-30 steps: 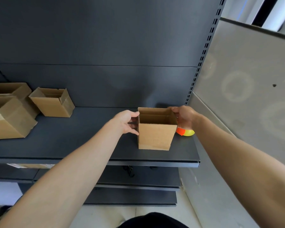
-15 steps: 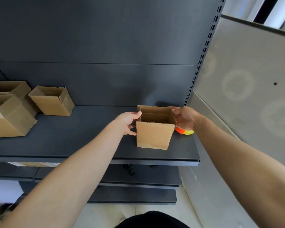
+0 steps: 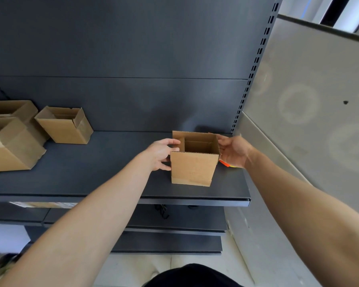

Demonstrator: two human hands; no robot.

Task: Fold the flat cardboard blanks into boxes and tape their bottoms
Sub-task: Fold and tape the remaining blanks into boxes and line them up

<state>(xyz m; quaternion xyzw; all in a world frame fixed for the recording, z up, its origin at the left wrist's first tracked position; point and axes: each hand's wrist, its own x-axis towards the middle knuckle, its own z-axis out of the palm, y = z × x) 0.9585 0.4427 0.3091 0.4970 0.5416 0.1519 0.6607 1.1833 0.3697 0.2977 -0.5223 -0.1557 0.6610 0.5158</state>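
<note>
A small folded cardboard box (image 3: 192, 169) stands upright on the dark shelf (image 3: 104, 175) near its right end, top open, flaps tucked inside. My left hand (image 3: 161, 154) holds its left wall, thumb hooked over the rim and fingers curled against the side. My right hand (image 3: 233, 151) rests against the right wall with fingers nearly straight, thumb by the back corner. Beneath that hand an orange and yellow tape dispenser (image 3: 226, 163) peeks out, mostly hidden.
Three other folded boxes stand at the shelf's left end: one small box (image 3: 65, 127) and two larger boxes (image 3: 10, 150) behind and in front. A grey panel (image 3: 307, 104) rises right of the shelf upright. Lower shelves lie beneath.
The box has slid slightly left along the shelf between my hands. My right hand's fingers have loosened from the rim and now lie flatter against the wall.
</note>
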